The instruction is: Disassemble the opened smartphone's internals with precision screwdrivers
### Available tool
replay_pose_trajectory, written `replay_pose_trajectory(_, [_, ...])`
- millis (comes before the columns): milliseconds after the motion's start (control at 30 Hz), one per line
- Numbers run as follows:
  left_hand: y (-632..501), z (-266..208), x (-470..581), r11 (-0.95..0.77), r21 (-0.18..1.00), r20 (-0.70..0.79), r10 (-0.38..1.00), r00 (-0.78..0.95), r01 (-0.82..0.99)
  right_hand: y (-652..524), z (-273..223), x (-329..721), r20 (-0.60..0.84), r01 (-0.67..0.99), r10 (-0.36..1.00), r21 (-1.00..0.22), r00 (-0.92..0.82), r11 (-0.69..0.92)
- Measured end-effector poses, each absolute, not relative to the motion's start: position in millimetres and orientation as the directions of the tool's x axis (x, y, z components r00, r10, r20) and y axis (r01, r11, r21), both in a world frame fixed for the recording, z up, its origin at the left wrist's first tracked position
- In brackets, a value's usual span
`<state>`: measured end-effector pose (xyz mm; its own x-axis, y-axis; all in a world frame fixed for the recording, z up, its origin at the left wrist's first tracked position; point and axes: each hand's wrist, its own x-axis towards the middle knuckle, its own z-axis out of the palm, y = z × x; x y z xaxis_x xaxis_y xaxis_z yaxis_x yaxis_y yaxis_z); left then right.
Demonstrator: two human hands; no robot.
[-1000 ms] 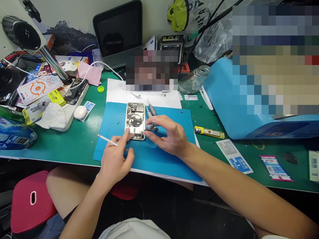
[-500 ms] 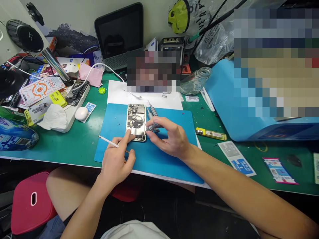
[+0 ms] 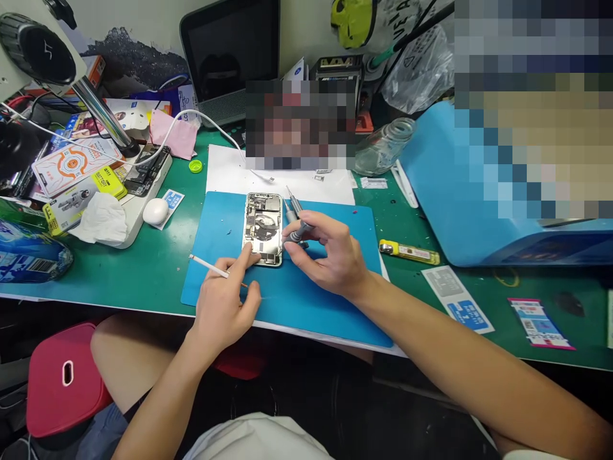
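An opened smartphone (image 3: 264, 223) lies face-up on the blue mat (image 3: 316, 306), its inner parts and round dark coil showing. My left hand (image 3: 227, 294) holds a thin white stick (image 3: 208, 265) between its fingers, and its fingertips press on the phone's lower left part. At the phone's lower right edge my right hand (image 3: 330, 252) pinches a grey screwdriver (image 3: 301, 231), its tip pointing at the phone's side. Just beyond my right fingers, more screwdrivers (image 3: 293, 203) lie on the mat, partly hidden.
A white sheet (image 3: 223, 172) lies behind the mat. To the right are a yellow cutter (image 3: 409, 252), a glass jar (image 3: 385, 148) and a large blue case (image 3: 431, 185). A white power strip (image 3: 143, 217), crumpled tissue (image 3: 101, 219) and microscope stand (image 3: 103, 115) occupy the left.
The camera's view has shifted slightly, moving the whole scene up a little. My right hand and the screwdriver sit marginally differently beside the phone; both hands keep their grips.
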<state>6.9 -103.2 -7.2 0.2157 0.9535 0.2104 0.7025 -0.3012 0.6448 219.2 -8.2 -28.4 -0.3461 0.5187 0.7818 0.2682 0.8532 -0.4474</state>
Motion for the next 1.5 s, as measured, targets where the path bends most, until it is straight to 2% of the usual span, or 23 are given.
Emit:
replay_pose_trajectory(200, [-103.8, -7.4, 7.3, -0.297, 0.648, 0.203, 0.955, 0.216, 0.701, -10.3, -27.5, 219.9, 0.749, 0.252, 0.573, -0.514, -0.334, 0.82])
replay_pose_trajectory(700, [-104.5, -7.3, 8.0, -0.3, 0.634, 0.21, 0.954, 0.215, 0.713, -11.3, -25.5, 220.5, 0.737, 0.251, 0.593, -0.537, -0.326, 0.805])
replay_pose_trajectory(1167, [-105.2, -4.8, 8.5, -0.298, 0.636, 0.206, 0.955, 0.215, 0.712, -11.4, -28.6, 218.6, 0.744, 0.151, 0.589, -0.574, -0.315, 0.805])
replay_pose_trajectory(1500, [-102.3, -1.5, 6.6, -0.27, 0.671, 0.148, 0.961, 0.232, 0.691, -9.2, -23.8, 222.3, 0.773, 0.171, 0.541, -0.515, -0.332, 0.84])
